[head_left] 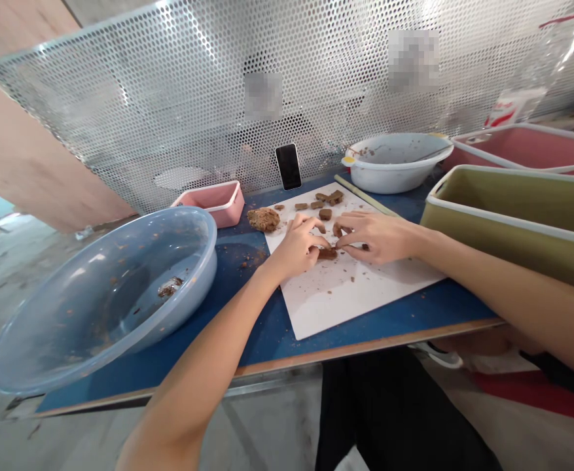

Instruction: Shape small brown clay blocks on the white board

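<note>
On the white board [316, 307] lies a small flat strip of brown clay-like material [326, 254]. My left hand [296, 247] holds its left end with curled fingertips. From the other side, the thumb and fingers of my right hand [377, 237] pinch its right end. Just beyond my hands are several small brown blocks, one a squarish block [324, 214] and others in a small pile [333, 197]. A rough brown lump [264, 220] sits at the board's left edge. Crumbs are scattered around the strip. My fingers partly hide the strip.
A large blue basin [193, 288] stands left, with a small pink bin [228, 204] behind it. A phone [288, 167] leans against the perforated metal screen [193, 131]. A white basin [389, 176], a green bin [512, 209] and a pink bin [537, 147] line the right side.
</note>
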A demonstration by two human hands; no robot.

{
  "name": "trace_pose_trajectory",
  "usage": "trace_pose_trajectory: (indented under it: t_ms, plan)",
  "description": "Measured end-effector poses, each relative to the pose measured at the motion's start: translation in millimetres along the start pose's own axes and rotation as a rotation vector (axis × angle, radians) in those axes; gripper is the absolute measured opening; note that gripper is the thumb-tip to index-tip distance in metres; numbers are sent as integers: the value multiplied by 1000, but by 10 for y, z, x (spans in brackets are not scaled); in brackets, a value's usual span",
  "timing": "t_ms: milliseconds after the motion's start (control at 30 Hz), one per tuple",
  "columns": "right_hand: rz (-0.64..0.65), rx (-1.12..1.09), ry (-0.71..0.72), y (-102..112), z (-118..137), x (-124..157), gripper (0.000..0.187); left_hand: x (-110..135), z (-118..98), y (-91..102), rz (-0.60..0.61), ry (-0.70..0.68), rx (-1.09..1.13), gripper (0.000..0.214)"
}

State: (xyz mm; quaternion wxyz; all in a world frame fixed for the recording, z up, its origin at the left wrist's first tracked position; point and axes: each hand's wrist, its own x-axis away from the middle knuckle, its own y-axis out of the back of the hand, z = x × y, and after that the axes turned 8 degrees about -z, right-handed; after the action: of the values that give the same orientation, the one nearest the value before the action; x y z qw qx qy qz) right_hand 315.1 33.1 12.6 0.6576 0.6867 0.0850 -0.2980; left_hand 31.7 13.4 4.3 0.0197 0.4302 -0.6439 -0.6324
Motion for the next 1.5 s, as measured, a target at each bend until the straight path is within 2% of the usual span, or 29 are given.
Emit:
trace_pose_trajectory:
  t_ms: [333,533,733,933,1167,1333,1500]
  plan:
    - [-8,32,28,22,10,-15,29,-1,13,-7,-9,-5,18,41]
    - [-16,6,3,12,6,0,28,3,14,21,-90,22,21,42]
    - [-18,-13,-32,11,12,-8,29,-7,42,61,-116,95,-9,38]
    - [-40,-9,-57,6,5,-9,29,-28,177,96,-73,173,67,40]
    - [-102,-76,-61,-21,133,-67,30,20,311,48,-249,310,29,44]
    - [-37,-61,-90,-43,241,-115,39,26,316,29,-273,338,-7,44]
    - [25,-9,-112,-63,246,-106,46,17,304,20,-257,343,-10,44]
